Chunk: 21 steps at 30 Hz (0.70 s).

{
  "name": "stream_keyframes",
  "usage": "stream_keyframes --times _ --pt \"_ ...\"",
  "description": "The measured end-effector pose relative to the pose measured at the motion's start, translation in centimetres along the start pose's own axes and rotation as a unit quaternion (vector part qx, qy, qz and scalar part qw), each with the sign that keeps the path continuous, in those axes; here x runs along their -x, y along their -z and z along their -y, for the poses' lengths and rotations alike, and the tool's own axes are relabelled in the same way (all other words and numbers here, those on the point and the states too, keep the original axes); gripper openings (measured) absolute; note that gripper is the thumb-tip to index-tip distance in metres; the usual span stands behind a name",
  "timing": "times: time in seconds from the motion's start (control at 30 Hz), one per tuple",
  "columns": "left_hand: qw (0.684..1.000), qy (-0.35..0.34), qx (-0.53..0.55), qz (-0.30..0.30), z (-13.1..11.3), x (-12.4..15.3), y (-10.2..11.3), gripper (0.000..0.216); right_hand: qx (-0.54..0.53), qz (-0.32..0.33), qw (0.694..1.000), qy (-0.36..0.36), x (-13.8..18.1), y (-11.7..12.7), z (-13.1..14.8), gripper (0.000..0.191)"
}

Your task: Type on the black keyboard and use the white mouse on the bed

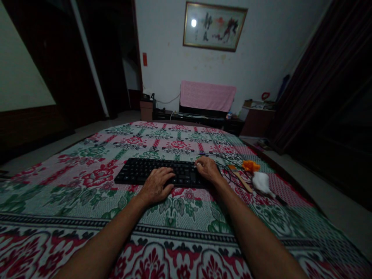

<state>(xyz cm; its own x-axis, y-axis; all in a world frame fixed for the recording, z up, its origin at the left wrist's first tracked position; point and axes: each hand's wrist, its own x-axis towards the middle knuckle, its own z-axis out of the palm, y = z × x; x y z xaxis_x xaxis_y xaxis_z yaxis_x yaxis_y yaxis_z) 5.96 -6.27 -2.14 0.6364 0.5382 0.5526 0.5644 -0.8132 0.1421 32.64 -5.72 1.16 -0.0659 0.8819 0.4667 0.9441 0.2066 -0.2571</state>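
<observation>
A black keyboard [142, 168] lies lengthwise across the flowered bed cover [174, 209]. My left hand [157, 184] rests on its lower middle edge, fingers stretched over the keys and thumb on the cover. Over the right end is my right hand [207, 168], its fingers bent and pinched together. A tiny whitish bit shows at those fingertips, too small to name. Right of that hand lie a flat brush with a wooden handle [243, 182], a crumpled orange cloth [250, 166] and a white bundle [261, 182].
Dark cable [228, 176] loops beside the keyboard's right end. A thin purple-tipped item [202, 154] lies behind my right hand. Past the bed's far edge stand a low dark cabinet [188, 116], a pink towel [207, 95] draped above it, and a side cabinet [257, 122].
</observation>
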Motion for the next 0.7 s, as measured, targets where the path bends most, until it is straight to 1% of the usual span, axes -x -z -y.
stream_keyframes --times 0.07,0.17,0.3,0.47,0.53,0.63,0.7 --pt "1.0 0.002 0.002 -0.004 0.0 0.0 0.0 0.035 -0.016 -0.02 1.0 -0.013 0.0 0.2 -0.3 0.025" --pt "1.0 0.002 0.005 -0.002 0.0 0.0 0.0 0.035 -0.021 -0.043 0.999 0.003 0.0 0.1 -0.7 0.031" --pt "1.0 0.002 0.005 0.0 -0.1 -0.1 0.2 0.034 0.003 -0.004 0.999 0.032 0.2 -0.1 -0.5 0.031" --pt "1.0 0.005 0.006 -0.004 -0.3 -0.1 0.3 0.034 0.034 0.022 0.999 0.022 0.5 0.2 0.1 0.026" --pt "1.0 0.006 0.008 -0.004 -0.4 -0.1 0.3 0.034 0.035 0.037 0.998 0.042 0.7 0.6 -0.1 0.029" --pt "1.0 0.006 0.009 -0.007 -0.4 -0.1 0.4 0.034 0.016 0.065 0.993 0.094 1.2 1.2 -0.8 0.037" --pt "1.0 0.007 0.008 -0.007 -0.4 -0.1 0.4 0.033 0.001 0.061 0.992 0.106 1.8 1.3 -1.2 0.04"
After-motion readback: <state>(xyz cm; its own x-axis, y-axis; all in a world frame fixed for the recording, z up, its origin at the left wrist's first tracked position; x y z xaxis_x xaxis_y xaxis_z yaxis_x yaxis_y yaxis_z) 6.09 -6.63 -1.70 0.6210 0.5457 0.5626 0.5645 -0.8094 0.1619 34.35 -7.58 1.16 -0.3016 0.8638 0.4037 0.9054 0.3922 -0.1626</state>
